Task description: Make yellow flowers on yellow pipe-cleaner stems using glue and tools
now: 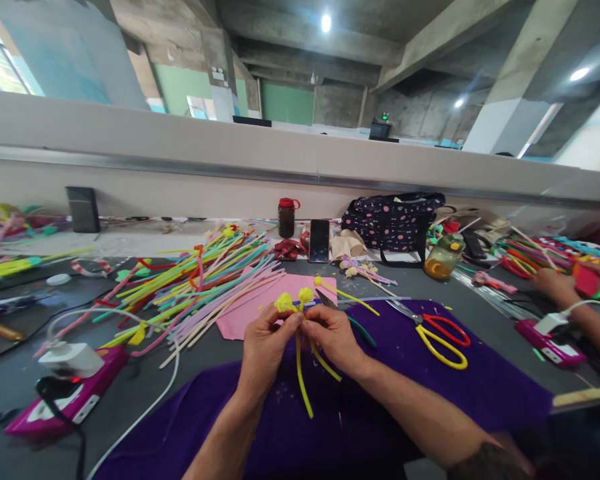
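Observation:
My left hand (266, 341) and my right hand (334, 335) meet over a purple cloth (220, 407). Between their pinched fingertips are yellow pipe cleaners (303, 380), with two fluffy yellow balls at the top and two stems hanging below. The exact join is covered by my fingers. Just beyond, another yellow pipe cleaner with a ball end (347, 295) lies across the cloth's edge. Behind my right hand is a dark pointed tool (326, 299) with a green handle. Scissors (437, 339) with one red and one yellow handle rest to the right.
Many coloured pipe cleaners (205, 287) are heaped at left, partly over a pink sheet (235, 320). Magenta power strips (100, 393) with cords sit at both sides. A phone (319, 241), bottle (287, 219) and dark bag (390, 227) line the back. Another person's hand (557, 288) works at right.

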Tool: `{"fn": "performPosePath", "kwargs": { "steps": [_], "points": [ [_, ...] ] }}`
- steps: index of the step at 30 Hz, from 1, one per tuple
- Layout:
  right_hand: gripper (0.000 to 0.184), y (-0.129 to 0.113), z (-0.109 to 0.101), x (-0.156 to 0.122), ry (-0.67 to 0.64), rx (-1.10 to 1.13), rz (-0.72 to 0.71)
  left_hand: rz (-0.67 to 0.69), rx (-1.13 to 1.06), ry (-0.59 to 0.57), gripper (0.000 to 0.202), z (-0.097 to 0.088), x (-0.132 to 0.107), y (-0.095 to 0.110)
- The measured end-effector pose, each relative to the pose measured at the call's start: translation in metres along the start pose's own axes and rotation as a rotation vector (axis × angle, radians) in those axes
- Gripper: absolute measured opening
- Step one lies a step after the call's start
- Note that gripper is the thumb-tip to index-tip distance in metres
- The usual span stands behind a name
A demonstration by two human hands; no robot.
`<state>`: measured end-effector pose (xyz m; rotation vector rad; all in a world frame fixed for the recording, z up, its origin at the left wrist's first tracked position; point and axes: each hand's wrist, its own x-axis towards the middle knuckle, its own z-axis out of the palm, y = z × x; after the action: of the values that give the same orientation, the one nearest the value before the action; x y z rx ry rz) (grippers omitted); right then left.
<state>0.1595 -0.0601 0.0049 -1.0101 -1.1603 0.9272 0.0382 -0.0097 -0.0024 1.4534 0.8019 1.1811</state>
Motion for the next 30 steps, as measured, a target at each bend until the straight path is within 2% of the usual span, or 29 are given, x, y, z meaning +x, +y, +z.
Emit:
{"fn": "performPosePath", "kwargs": {
  "steps": [5, 16, 25, 27, 30],
  "points": [
    [0.015, 0.0031, -0.0025, 0.0002, -0.005, -0.019, -0.015, -0.076, -0.153, -0.029, 0.01, 0.002, 0.0018, 0.0015],
    [0.014, 0.0038, -0.0085, 0.0003, -0.027, -0.071, -0.022, -0.19, -0.306, -0.093, 0.01, 0.0035, 0.0023, 0.0086],
    [0.014, -0.0034, -0.0048, -0.0049, -0.046, -0.12, 0.045, -0.295, -0.388, -0.047, 0.018, 0.0045, 0.0013, 0.0021],
    [0.013, -0.0016, -0.0055, -0.0047, -0.055, -0.128, 0.052, -0.299, -0.402, -0.018, 0.02, 0.0039, 0.0021, 0.0018],
    [0.013, 0.0016, -0.0072, -0.005, -0.067, -0.149, 0.061, -0.273, -0.419, -0.037, 0.019, 0.0019, 0.0025, 0.0026]
  ]
}}
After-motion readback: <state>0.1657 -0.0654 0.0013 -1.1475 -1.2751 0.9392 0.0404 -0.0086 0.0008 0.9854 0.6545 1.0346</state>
